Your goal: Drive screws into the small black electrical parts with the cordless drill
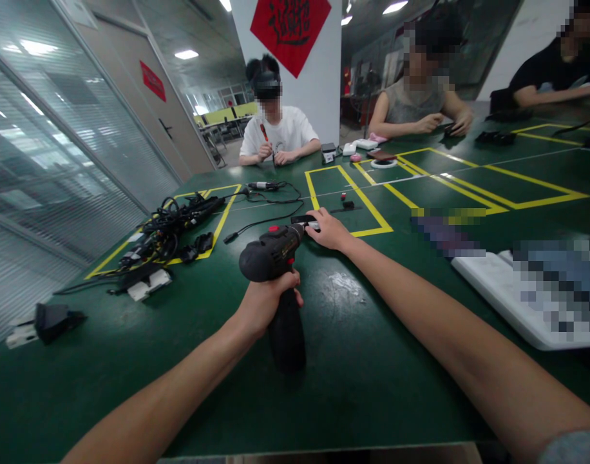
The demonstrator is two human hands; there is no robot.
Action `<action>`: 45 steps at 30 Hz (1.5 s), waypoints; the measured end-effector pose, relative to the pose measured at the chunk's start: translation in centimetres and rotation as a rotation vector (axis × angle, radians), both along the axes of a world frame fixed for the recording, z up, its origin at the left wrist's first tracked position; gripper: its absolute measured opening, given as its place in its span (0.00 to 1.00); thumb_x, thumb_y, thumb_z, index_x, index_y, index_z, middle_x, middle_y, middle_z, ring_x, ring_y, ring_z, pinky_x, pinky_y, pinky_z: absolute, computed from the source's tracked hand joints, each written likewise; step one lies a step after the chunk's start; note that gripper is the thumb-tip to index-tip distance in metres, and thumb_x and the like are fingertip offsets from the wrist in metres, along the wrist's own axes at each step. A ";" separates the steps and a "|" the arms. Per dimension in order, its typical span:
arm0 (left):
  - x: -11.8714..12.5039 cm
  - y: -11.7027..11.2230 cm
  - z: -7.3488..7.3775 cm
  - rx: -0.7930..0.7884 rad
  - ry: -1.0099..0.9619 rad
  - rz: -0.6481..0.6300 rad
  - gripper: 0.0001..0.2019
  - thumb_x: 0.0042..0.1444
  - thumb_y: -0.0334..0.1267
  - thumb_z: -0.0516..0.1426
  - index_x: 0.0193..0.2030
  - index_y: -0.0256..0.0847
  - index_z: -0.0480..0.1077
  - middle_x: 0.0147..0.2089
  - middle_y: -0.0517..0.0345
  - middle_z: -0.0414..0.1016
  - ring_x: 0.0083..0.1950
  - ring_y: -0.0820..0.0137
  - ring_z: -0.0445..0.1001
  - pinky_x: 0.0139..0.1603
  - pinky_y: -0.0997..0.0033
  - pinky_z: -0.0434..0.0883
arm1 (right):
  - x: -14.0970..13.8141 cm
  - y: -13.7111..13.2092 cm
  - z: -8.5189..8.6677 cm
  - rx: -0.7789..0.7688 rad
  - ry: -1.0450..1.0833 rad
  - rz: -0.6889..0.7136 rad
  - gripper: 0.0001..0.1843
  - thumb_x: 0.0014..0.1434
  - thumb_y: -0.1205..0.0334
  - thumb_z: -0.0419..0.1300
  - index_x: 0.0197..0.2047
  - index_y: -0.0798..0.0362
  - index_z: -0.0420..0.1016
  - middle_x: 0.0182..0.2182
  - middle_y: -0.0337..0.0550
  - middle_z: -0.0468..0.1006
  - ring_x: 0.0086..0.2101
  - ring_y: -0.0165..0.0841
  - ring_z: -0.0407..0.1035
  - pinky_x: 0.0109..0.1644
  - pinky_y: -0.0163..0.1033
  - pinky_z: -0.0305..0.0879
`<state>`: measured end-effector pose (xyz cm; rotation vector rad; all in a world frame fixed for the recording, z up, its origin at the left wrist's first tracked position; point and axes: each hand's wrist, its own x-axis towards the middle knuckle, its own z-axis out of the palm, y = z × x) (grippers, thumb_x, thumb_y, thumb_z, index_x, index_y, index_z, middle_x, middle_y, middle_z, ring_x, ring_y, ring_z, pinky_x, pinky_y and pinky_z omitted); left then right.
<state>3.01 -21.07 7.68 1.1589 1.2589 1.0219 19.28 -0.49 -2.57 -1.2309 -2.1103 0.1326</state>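
My left hand (pixel 265 301) is wrapped round the grip of a black cordless drill (pixel 268 256) with red buttons. The drill points away from me and slightly right, its battery end low over the green table. Just beyond the chuck lies a small black-and-white part (pixel 302 220). Curled fingers of my right hand (pixel 330 230) hold this part from the right. The chuck overlaps the part in view, so I cannot tell whether a bit touches it. Past my right hand, a small black piece (pixel 348 205) and a tiny red piece (pixel 344 196) lie inside a yellow-taped rectangle.
Tangled black cables (pixel 172 225) cover the left of the green table (pixel 189 367), with a black-and-white device (pixel 150 283) in front. A thin cable (pixel 266 222) runs towards my right hand. A white tray-like object (pixel 498 290) stands right. Several people sit across the table.
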 end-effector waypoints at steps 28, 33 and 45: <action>-0.1 0.0 -0.1 -0.005 0.016 -0.009 0.08 0.45 0.37 0.60 0.31 0.37 0.68 0.25 0.60 0.71 0.21 0.73 0.70 0.25 0.73 0.65 | 0.0 0.0 0.0 -0.006 -0.010 -0.002 0.26 0.62 0.51 0.54 0.61 0.52 0.64 0.52 0.53 0.68 0.47 0.45 0.71 0.53 0.48 0.67; 0.0 0.0 0.0 -0.010 -0.008 0.010 0.11 0.44 0.36 0.61 0.35 0.37 0.69 0.27 0.61 0.71 0.21 0.73 0.70 0.24 0.72 0.65 | 0.0 0.0 0.0 0.000 -0.013 -0.002 0.26 0.62 0.51 0.54 0.61 0.52 0.64 0.52 0.53 0.68 0.47 0.45 0.71 0.54 0.48 0.67; 0.0 0.0 -0.1 -0.006 -0.006 0.000 0.10 0.44 0.37 0.61 0.33 0.37 0.68 0.27 0.61 0.71 0.21 0.73 0.71 0.25 0.72 0.65 | 0.0 0.0 0.0 0.003 0.000 -0.001 0.26 0.62 0.51 0.54 0.61 0.52 0.65 0.52 0.52 0.69 0.46 0.45 0.72 0.53 0.48 0.68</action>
